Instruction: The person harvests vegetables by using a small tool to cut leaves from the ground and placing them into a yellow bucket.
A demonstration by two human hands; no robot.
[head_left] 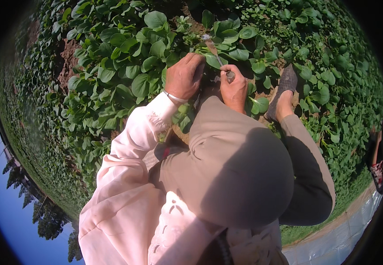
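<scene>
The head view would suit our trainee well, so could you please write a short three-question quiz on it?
1. Which of the person's hands holds the metal-bladed tool?
2. True or false: the left hand is bare, with no glove.
3. The shoe is: (a) white, (b) dark grey, (c) yellow?

Key: 1. The right hand. 2. True. 3. (b).

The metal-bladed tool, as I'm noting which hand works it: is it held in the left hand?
No, the right hand holds the tool, with the left hand apart from it.
</scene>
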